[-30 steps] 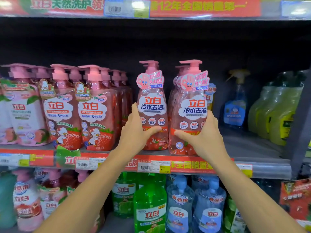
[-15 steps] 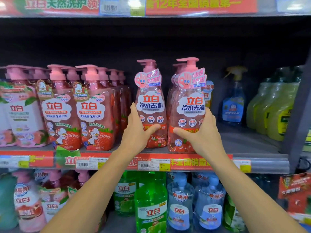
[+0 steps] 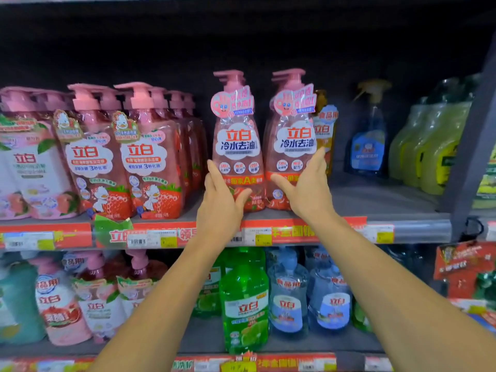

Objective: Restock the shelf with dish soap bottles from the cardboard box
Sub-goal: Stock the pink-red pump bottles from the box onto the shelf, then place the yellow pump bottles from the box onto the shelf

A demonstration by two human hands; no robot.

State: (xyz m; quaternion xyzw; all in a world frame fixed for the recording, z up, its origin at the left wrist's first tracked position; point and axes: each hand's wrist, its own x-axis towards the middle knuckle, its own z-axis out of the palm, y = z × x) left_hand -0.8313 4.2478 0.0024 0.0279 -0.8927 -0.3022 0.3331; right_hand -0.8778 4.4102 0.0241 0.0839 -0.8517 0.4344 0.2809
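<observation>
Two pink pump-top dish soap bottles stand upright side by side near the front edge of the shelf (image 3: 389,210), each with a white cloud label and a pink hand-shaped tag at its neck. My left hand (image 3: 218,202) is at the lower left side of the left bottle (image 3: 237,146), fingers straight and together along its flank, thumb angled across its front. My right hand (image 3: 308,191) mirrors it on the right bottle (image 3: 294,140), fingers straight along its right side, thumb pointing left across the label. Both forearms reach up and forward from below.
</observation>
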